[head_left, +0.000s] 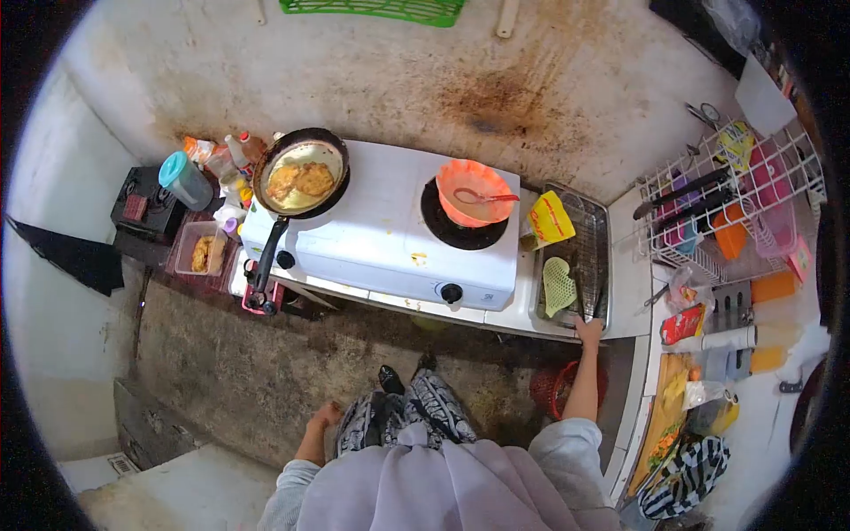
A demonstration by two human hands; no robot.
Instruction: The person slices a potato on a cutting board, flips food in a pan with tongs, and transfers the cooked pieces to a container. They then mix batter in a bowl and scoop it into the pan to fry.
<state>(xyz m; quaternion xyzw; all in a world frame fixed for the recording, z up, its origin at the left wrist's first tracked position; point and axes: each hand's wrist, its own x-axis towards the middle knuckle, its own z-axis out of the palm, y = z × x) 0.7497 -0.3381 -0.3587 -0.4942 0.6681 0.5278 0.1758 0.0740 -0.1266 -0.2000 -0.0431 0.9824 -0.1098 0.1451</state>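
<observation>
From my end, I have the right hand [589, 330] at the near rim of the metal tray [567, 328], its fingers right at the lower ends of the dark utensils [603, 296]. These run from the grip away over the tray; at this scale I can't tell whether the fingers are pinching them or only touching.

Just left of the grip, and a little farther off, the green perforated piece [559, 287] lies in the tray. Beyond that is the yellow packet [552, 218], and farther left the orange bowl [471, 193] sits over a burner with a red spoon [503, 197] in it. The frying pan [302, 173] is well apart, at the far left of the stove [381, 221]. Below the grip stands the red basket [556, 389].

My left hand [328, 413] hangs low beside the patterned trousers [360, 425], well apart from the utensils; I can't make out its fingers clearly.
</observation>
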